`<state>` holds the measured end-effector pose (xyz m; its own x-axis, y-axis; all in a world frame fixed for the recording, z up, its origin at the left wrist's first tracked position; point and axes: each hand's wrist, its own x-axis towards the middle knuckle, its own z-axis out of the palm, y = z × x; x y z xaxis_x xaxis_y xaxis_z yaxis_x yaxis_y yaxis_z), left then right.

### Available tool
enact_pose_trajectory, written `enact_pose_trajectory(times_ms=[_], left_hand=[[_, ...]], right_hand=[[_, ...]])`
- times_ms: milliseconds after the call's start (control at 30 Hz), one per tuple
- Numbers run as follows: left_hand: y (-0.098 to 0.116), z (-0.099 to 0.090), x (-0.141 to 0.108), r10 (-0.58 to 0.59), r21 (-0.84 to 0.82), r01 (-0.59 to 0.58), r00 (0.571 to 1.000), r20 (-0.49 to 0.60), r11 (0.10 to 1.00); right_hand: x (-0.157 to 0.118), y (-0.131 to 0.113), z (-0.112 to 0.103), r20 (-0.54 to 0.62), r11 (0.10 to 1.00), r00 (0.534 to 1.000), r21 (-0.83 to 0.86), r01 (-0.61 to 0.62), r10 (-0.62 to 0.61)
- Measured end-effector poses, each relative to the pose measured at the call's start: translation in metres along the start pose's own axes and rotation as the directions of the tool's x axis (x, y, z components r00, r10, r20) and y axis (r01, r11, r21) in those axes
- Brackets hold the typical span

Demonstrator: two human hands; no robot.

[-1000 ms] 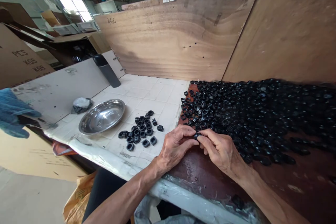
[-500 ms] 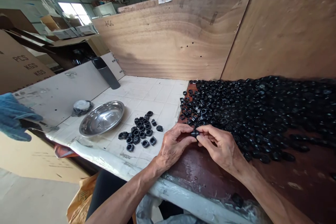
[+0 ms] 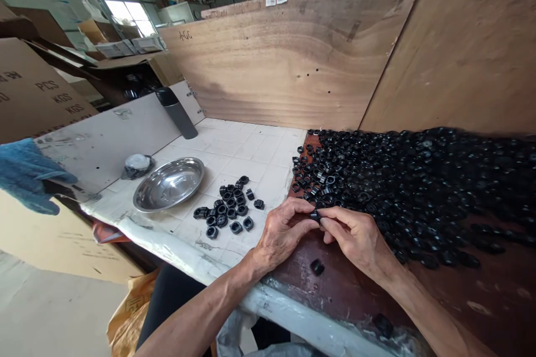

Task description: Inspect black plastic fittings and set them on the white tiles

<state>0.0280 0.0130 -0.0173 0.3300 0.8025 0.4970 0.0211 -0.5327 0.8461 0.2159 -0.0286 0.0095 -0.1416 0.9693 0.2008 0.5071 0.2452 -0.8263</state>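
Observation:
A small black plastic ring point(image 3: 315, 215) is pinched between the fingertips of my left hand point(image 3: 281, 230) and my right hand point(image 3: 354, 232). Both hands are closed on it, thumbs and forefingers meeting over the brown board. Below them one loose black ring-like part point(image 3: 317, 266) lies on the dark red-brown surface point(image 3: 293, 268). To the left, a group of similar black rings point(image 3: 226, 206) is scattered on the white tabletop. Behind and right of my hands spreads a large heap of black parts point(image 3: 402, 178).
A shallow steel bowl point(image 3: 170, 185) stands on the white tabletop point(image 3: 234, 145), with a dark bottle point(image 3: 178, 114) behind it. A plastic-wrapped item point(image 3: 138, 166) sits left of the bowl. A blue glove point(image 3: 33, 173) hangs over the left edge. Plywood panels point(image 3: 288, 67) rise at the back.
A loose black part now lies on the brown surface below my hands, where none showed before. My hands stay together at nearly the same place. The view has shifted slightly left.

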Motion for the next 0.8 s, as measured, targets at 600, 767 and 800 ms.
enact_pose_trajectory(times_ms=[600,767,800], left_hand=[[-0.006,0.006,-0.006,-0.181,0.181,0.197,0.978,-0.1,0.964],[0.003,0.003,0.001,-0.448,-0.301,0.432,0.894,0.019,0.85],[0.004,0.002,0.002,-0.477,-0.377,0.453,0.878,0.034,0.808]], right_hand=[[-0.021,-0.023,0.02,0.671,0.995,0.739,-0.029,0.095,-0.051],[0.001,-0.012,-0.013,0.349,0.98,0.93,0.119,-0.162,0.112],[0.003,-0.011,-0.018,0.292,0.96,0.943,0.177,-0.216,0.159]])
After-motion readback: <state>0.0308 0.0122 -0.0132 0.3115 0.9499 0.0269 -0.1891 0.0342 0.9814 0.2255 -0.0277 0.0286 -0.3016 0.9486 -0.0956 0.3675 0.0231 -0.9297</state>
